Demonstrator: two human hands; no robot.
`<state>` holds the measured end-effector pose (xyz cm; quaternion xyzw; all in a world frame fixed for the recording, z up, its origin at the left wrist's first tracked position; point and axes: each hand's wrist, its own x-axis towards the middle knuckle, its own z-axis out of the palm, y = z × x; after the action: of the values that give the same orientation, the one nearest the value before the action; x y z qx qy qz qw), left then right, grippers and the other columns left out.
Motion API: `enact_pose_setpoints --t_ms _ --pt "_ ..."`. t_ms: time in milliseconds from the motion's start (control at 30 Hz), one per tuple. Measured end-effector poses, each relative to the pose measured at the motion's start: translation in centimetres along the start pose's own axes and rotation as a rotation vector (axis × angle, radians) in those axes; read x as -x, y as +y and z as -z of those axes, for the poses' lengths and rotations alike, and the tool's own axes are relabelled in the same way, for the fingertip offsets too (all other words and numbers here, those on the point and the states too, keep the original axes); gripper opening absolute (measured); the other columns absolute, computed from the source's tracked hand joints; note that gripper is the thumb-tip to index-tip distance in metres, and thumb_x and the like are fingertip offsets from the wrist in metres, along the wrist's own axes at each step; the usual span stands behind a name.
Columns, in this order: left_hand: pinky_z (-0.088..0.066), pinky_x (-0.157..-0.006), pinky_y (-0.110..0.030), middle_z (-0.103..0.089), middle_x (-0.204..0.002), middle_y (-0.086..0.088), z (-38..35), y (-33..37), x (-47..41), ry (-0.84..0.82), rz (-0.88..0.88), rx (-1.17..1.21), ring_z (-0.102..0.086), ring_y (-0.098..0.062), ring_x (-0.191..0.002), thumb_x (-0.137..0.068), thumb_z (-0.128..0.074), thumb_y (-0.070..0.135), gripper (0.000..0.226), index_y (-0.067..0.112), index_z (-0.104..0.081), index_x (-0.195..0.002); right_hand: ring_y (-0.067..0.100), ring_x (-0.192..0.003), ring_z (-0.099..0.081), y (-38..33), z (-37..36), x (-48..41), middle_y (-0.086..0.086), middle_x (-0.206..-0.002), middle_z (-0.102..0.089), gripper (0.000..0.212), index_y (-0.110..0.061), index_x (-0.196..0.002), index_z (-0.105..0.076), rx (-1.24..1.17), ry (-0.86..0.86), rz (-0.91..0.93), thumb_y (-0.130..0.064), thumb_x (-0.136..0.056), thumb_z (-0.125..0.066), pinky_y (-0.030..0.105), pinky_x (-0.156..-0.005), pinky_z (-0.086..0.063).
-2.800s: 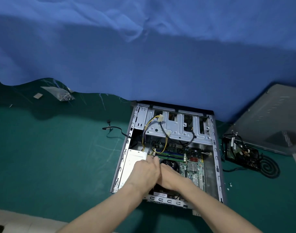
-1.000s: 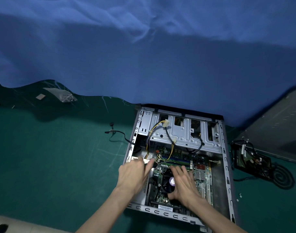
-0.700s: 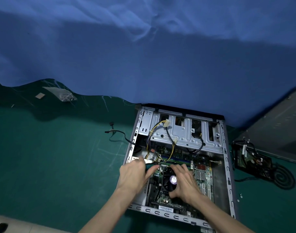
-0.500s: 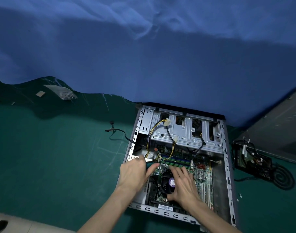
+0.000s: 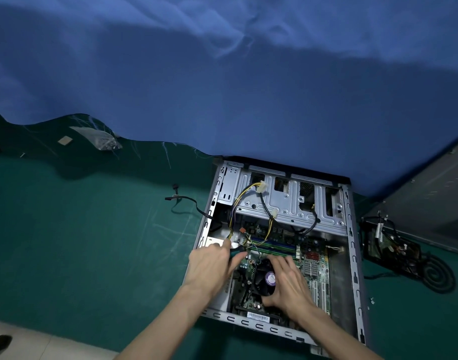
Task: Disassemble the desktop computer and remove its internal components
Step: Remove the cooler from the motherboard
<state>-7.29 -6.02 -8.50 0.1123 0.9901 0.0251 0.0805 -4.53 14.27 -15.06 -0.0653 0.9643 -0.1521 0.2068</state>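
Note:
The open desktop case (image 5: 351, 255) lies flat on a green mat, with the motherboard (image 5: 311, 266) showing inside. My left hand (image 5: 209, 266) is at the case's left side and pinches a dark, green-tinged handle (image 5: 237, 253) beside the yellow and black power cables (image 5: 244, 193). My right hand (image 5: 287, 284) lies over the black CPU fan (image 5: 263, 276), fingers spread across its right side and thumb curled under its near edge. Green memory sticks (image 5: 272, 249) sit just beyond the fan. A silver drive cage (image 5: 287, 203) spans the far end.
A grey side panel (image 5: 430, 198) leans at the right. In front of it lies a removed part with tangled wires (image 5: 394, 248) and a black coiled cable (image 5: 436, 275). A loose black cable (image 5: 181, 203) lies left of the case. Blue cloth (image 5: 222, 100) hangs behind.
My hands, clasped together over the fan earlier, have separated. The left went to the cables at the left side and took the dark handle. The right settled on the fan.

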Motion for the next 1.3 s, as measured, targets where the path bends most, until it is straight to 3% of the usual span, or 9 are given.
enact_pose_setpoints --t_ms 100,233,400,567,767,1033,1300 --pt "-0.032 -0.051 -0.027 -0.064 -0.078 0.003 -0.3 -0.3 1.0 0.016 -0.126 -0.01 -0.052 -0.018 -0.058 -0.093 -0.015 0.067 0.056 0.023 -0.045 -0.11 0.018 -0.135 -0.029 0.0 0.2 0.1 -0.001 -0.143 -0.037 0.107 -0.017 -0.149 -0.019 -0.054 0.002 -0.051 -0.047 -0.066 -0.08 0.035 -0.111 -0.032" --pt "-0.036 -0.054 -0.029 -0.065 -0.08 0.0 -0.6 -0.8 2.9 -0.012 -0.274 0.066 -0.06 -0.025 -0.064 -0.098 -0.018 0.058 0.042 0.027 -0.031 -0.123 0.017 -0.133 -0.029 0.1 0.2 0.1 -0.002 -0.142 -0.038 0.105 -0.018 -0.147 -0.024 -0.116 0.015 -0.082 -0.042 -0.064 -0.083 0.035 -0.11 -0.031" --pt "-0.031 -0.054 -0.031 -0.066 -0.077 -0.003 -0.2 -0.6 4.2 -0.019 -0.361 0.023 -0.059 -0.032 -0.062 -0.1 -0.026 0.047 0.042 0.019 -0.045 -0.126 0.014 -0.129 -0.03 0.2 0.2 0.1 -0.006 -0.14 -0.039 0.102 -0.02 -0.144 -0.027 -0.165 0.028 -0.081 -0.037 -0.062 -0.085 0.035 -0.111 -0.029" --pt "-0.03 -0.057 -0.032 -0.068 -0.079 -0.008 0.4 0.1 5.3 -0.071 -0.324 -0.001 -0.062 -0.035 -0.068 -0.098 -0.029 0.044 0.036 0.018 -0.049 -0.112 0.012 -0.127 -0.028 0.7 0.1 0.1 -0.008 -0.139 -0.037 0.101 -0.024 -0.144 -0.027 -0.186 0.033 -0.062 -0.042 -0.062 -0.084 0.036 -0.111 -0.028" --pt "-0.026 -0.058 -0.034 -0.067 -0.084 -0.008 0.3 1.2 6.0 -0.131 -0.245 -0.023 -0.06 -0.035 -0.072 -0.098 -0.027 0.044 0.031 0.019 -0.045 -0.105 0.015 -0.131 -0.025 0.6 -0.1 0.2 -0.008 -0.143 -0.031 0.107 -0.029 -0.147 -0.022 -0.159 0.005 -0.08 -0.06 -0.061 -0.078 0.046 -0.115 -0.019" --pt "-0.026 -0.057 -0.034 -0.066 -0.09 -0.011 0.3 2.5 4.3 -0.152 -0.247 -0.091 -0.063 -0.034 -0.08 -0.098 -0.036 0.036 0.032 0.015 -0.045 -0.12 0.017 -0.132 -0.025 0.8 -0.5 0.3 -0.007 -0.143 -0.031 0.106 -0.027 -0.148 -0.021 -0.178 0.017 -0.09 -0.052 -0.065 -0.08 0.046 -0.114 -0.021" --pt "-0.028 -0.056 -0.033 -0.066 -0.083 -0.008 -0.1 1.8 4.8 -0.151 -0.228 -0.036 -0.06 -0.035 -0.072 -0.098 -0.03 0.043 0.026 0.021 -0.043 -0.103 0.017 -0.133 -0.024 0.9 -0.6 0.2 -0.007 -0.143 -0.031 0.105 -0.026 -0.149 -0.02 -0.182 0.012 -0.094 -0.05 -0.066 -0.08 0.045 -0.114 -0.02"
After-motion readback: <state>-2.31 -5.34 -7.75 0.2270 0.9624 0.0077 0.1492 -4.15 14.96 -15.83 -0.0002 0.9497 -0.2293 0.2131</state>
